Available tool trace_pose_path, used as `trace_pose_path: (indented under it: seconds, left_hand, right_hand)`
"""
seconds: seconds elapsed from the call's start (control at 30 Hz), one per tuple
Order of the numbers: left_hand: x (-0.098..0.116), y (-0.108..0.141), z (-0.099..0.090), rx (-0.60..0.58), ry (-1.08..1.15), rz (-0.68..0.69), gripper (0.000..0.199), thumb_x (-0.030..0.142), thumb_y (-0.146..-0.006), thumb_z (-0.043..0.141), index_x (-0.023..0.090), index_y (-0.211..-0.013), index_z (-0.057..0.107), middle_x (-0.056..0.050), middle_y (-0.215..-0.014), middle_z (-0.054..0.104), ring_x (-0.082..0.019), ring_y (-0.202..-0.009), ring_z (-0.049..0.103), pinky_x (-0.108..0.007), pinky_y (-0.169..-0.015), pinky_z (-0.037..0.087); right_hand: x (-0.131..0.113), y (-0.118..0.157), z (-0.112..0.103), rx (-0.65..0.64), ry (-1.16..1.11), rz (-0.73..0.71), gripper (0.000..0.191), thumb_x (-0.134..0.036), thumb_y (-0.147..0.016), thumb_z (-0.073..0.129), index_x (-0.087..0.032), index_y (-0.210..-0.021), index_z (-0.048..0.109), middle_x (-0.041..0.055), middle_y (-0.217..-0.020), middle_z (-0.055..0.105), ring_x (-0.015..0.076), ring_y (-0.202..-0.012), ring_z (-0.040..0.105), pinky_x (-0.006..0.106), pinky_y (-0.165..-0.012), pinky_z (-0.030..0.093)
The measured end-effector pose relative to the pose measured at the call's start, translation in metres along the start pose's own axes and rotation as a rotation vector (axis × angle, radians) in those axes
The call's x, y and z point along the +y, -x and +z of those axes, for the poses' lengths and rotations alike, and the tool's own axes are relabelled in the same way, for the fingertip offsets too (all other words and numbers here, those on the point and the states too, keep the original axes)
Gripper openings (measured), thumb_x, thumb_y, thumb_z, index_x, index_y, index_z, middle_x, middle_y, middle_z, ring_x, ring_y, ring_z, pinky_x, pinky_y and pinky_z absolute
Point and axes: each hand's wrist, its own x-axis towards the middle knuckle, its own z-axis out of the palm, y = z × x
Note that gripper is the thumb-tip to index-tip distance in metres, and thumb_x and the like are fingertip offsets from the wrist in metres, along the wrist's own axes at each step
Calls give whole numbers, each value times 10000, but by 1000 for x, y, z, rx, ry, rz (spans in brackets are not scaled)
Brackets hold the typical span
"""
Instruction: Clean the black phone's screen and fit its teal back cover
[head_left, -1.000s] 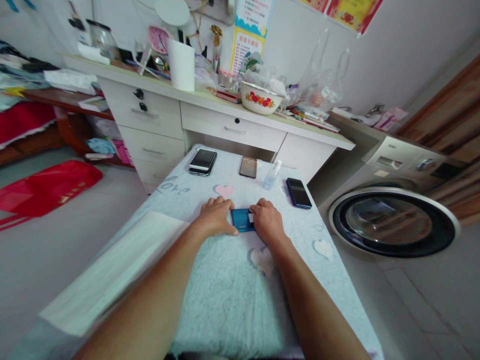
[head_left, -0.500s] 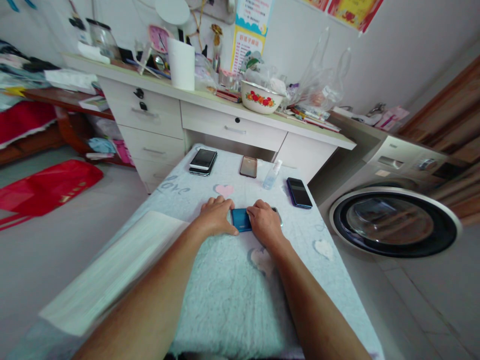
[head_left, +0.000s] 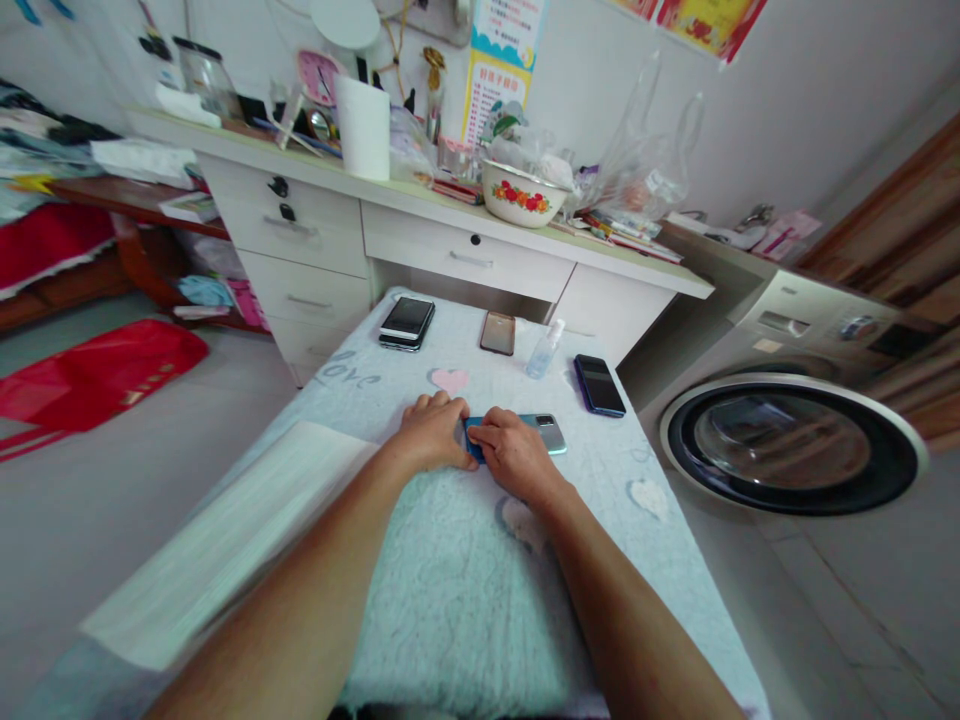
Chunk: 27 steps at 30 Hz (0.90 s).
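A smartphone (head_left: 553, 434) lies back side up on the cloth-covered table, its back fading from blue at the left to silver at the right, with the camera block at the right end. My left hand (head_left: 433, 432) grips its left end between thumb and fingers. Over the blue part, my right hand (head_left: 517, 452) presses down with its fingers drawn together. Whatever may be under those fingertips is hidden. Beyond the hands lie a brownish phone case (head_left: 498, 334), a clear spray bottle (head_left: 545, 350) standing upright, and a dark phone (head_left: 599, 385) on the right.
Two stacked phones (head_left: 406, 322) rest at the table's far left. A pale flat strip (head_left: 240, 540) lies along the left side of the tablecloth (head_left: 450, 620). Behind the table stands a white desk (head_left: 292, 250) with drawers; a washing machine (head_left: 787, 440) is on the right.
My right hand has slid left along the phone's back, uncovering its silver end and camera block. The left hand keeps its place.
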Motion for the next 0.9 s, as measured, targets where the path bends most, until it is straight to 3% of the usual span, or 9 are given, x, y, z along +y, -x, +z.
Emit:
trace_pose_path:
  seconds: [0.17,0.57,0.9]
  left_hand:
    - [0,1,0,3,11,5,677,543,-493,771,292,-1084,556,-71,-1197,536,-325,-1157,473,-422,-918,418]
    - [-1,0,0,2,-3,11,691,563,-479,753,291,-1081,552,-65,-1178,538,-318,-1136,476,-410,-908,418]
    - [0,1,0,-2,-3,14,689,551,-489,745,280,-1090,542,-71,-1184,536,-321,-1143,465,-418,-897,420]
  right_hand:
    - [-1,0,2,8,-9,-20,264,-187,-949,458,-245,-1036,701,40,-1042,610,160,-967,545,230,-818,399]
    - [11,2,2,71,43,152,305,-197,-961,435,-252,-1079,711,43,-1006,609,162,-962,550,239,-809,397]
    - [15,2,6,83,75,194,309,-237,-981,423,-267,-1083,713,40,-1007,603,161,-944,548,243,-775,394]
